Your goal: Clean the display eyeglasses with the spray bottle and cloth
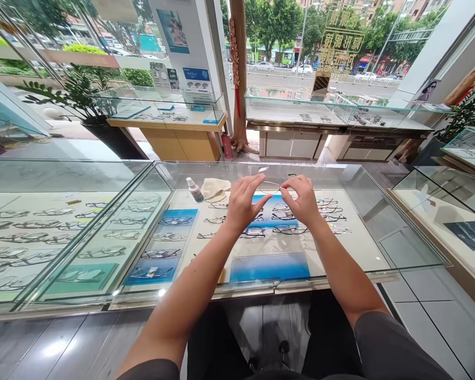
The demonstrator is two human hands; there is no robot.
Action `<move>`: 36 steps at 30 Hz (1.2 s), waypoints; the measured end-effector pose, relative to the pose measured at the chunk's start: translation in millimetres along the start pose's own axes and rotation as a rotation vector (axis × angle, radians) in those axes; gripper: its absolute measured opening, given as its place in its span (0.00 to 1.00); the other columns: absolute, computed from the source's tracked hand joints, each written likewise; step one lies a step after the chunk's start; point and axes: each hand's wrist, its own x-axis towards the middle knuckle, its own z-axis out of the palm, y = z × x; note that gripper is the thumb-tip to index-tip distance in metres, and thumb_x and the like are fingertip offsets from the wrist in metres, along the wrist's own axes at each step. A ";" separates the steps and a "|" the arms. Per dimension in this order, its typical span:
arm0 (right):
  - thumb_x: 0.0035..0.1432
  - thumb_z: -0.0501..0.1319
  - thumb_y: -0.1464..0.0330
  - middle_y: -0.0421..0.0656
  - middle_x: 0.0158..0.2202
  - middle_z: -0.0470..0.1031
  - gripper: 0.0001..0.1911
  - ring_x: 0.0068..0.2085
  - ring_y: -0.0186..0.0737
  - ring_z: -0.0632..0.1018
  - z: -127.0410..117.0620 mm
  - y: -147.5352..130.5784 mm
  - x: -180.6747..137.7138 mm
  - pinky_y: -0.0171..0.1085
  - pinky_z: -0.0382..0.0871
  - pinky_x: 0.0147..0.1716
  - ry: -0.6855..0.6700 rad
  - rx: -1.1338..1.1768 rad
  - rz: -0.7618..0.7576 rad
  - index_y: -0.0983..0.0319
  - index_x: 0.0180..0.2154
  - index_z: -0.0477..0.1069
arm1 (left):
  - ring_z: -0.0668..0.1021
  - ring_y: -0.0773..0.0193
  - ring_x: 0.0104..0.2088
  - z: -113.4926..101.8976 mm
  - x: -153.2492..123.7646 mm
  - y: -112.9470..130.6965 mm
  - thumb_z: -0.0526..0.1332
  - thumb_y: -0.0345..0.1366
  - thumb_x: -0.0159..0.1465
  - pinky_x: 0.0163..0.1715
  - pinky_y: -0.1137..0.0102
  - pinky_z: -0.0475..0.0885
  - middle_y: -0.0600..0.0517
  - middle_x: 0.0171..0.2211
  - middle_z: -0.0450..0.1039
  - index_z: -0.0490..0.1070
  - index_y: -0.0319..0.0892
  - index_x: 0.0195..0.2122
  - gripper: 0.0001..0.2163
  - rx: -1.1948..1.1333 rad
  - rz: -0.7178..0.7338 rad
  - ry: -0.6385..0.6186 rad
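Note:
Both my hands hold a thin-framed pair of glasses (269, 184) above the glass counter (340, 232). My left hand (243, 203) pinches the left side of the frame, fingers curled. My right hand (301, 200) pinches the right side near the lens. One temple arm sticks up behind the hands. Under the counter glass lie several rows of glasses on white and blue display pads (269, 266).
A small spray bottle (195, 190) and a cream cloth (216, 189) sit on the counter top, left of my hands. Another display case (63, 232) stands to the left, one (451, 211) to the right. Further cases and potted plants line the windows.

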 end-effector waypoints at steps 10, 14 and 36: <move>0.70 0.61 0.63 0.42 0.39 0.85 0.07 0.46 0.51 0.80 -2.0 -9.8 -1.1 0.54 0.69 0.55 0.044 0.074 0.025 0.54 0.37 0.76 | 0.72 0.37 0.72 -3.3 -3.6 -1.7 0.80 0.51 0.60 0.76 0.47 0.59 0.42 0.65 0.79 0.83 0.51 0.55 0.23 0.064 0.026 0.008; 0.72 0.61 0.61 0.43 0.47 0.87 0.10 0.51 0.51 0.83 -7.7 -10.8 -1.3 0.56 0.72 0.58 0.205 0.210 0.031 0.52 0.49 0.80 | 0.71 0.38 0.73 -4.8 -4.4 -2.2 0.79 0.50 0.61 0.73 0.49 0.64 0.43 0.65 0.79 0.83 0.51 0.53 0.22 0.078 -0.001 0.042; 0.77 0.52 0.45 0.37 0.22 0.59 0.32 0.26 0.37 0.62 -86.6 20.2 51.9 0.41 0.54 0.30 0.195 0.103 0.167 0.56 0.24 0.58 | 0.87 0.54 0.48 -36.7 19.2 41.7 0.75 0.56 0.66 0.45 0.60 0.81 0.44 0.49 0.87 0.81 0.45 0.55 0.24 0.343 0.388 0.259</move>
